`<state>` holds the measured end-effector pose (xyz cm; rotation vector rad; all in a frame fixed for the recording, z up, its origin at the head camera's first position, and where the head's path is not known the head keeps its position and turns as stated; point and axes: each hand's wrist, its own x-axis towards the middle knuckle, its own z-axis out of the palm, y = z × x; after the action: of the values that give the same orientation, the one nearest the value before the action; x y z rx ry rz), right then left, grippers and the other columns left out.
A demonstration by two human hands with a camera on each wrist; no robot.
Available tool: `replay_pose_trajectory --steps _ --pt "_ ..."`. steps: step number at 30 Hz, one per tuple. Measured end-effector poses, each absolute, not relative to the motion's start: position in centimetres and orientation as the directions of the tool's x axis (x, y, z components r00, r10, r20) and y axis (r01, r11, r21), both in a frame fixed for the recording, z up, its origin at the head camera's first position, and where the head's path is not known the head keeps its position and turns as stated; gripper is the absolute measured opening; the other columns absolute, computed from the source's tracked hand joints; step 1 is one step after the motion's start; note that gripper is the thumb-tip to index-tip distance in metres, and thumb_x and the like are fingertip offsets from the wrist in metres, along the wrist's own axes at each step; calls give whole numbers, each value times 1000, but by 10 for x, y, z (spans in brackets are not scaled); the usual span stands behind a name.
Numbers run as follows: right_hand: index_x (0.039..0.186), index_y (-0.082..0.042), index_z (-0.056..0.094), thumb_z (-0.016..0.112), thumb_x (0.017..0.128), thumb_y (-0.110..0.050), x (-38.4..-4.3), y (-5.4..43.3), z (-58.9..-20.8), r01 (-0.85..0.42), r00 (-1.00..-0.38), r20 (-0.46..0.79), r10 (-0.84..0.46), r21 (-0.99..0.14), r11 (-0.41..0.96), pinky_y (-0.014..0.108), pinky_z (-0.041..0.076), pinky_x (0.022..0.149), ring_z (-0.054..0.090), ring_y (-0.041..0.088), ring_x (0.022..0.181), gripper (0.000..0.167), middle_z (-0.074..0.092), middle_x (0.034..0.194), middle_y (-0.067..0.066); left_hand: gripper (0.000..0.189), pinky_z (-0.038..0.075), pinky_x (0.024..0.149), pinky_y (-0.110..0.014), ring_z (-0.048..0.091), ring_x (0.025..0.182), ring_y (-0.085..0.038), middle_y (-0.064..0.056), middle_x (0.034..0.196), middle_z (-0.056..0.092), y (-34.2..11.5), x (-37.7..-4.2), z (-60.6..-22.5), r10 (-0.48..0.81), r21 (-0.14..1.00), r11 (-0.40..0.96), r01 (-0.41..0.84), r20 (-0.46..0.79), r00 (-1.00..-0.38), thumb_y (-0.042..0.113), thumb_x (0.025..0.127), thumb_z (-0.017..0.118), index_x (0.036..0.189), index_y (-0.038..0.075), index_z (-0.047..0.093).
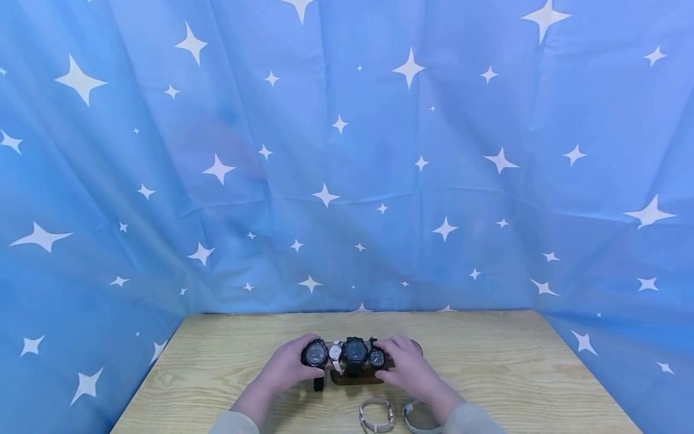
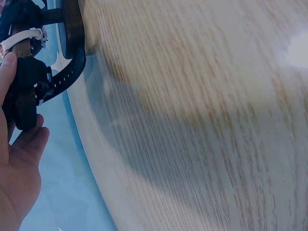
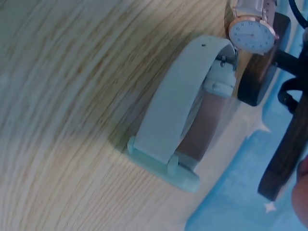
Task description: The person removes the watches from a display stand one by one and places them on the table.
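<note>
Several watches sit along the bar of a dark wooden watch stand (image 1: 358, 378). My left hand (image 1: 287, 366) grips the large round black watch (image 1: 316, 354) at the bar's left end, thumb below and fingers above. Its black strap (image 2: 67, 81) hangs loose with the holes showing. At the right, my right hand (image 1: 412, 369) holds the square black watch (image 1: 376, 358) between thumb and fingers; in the right wrist view only fingertips show, by the bar's end (image 3: 281, 163). Between the hands are a small white-strapped watch (image 1: 336, 352) and another big black watch (image 1: 356, 350).
On the table (image 1: 217, 367), in front of the stand, lie a pink-strapped watch (image 1: 365, 423) with a rose-gold case and a pale green watch (image 3: 171, 98) standing on its side, strap looped. A blue cloth (image 1: 347, 150) with white stars hangs behind the table and along its sides.
</note>
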<state>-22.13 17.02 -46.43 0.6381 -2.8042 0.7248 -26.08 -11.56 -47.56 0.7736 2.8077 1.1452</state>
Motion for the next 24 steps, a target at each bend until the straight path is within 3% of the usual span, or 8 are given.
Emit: replay_pose_trajectory --steps 17,24 --pt "118 -7 58 80 72 -17 -221 169 -471 -501 -837 401 -374 -284 817 39 49 78 52 19 92 52 53 97 -1 70 49 83 -45 60 98 -26 -11 119 60 -115 -262 -478 450 654 612 445 174 -876 30 71 81 130 9 51" --pt "114 -5 60 83 67 -16 -221 176 -473 -530 -791 481 -379 -227 817 38 51 80 56 21 91 53 56 96 2 70 49 82 -44 60 97 -26 -12 119 60 -115 -261 -477 446 650 616 445 177 -877 29 71 81 131 8 51"
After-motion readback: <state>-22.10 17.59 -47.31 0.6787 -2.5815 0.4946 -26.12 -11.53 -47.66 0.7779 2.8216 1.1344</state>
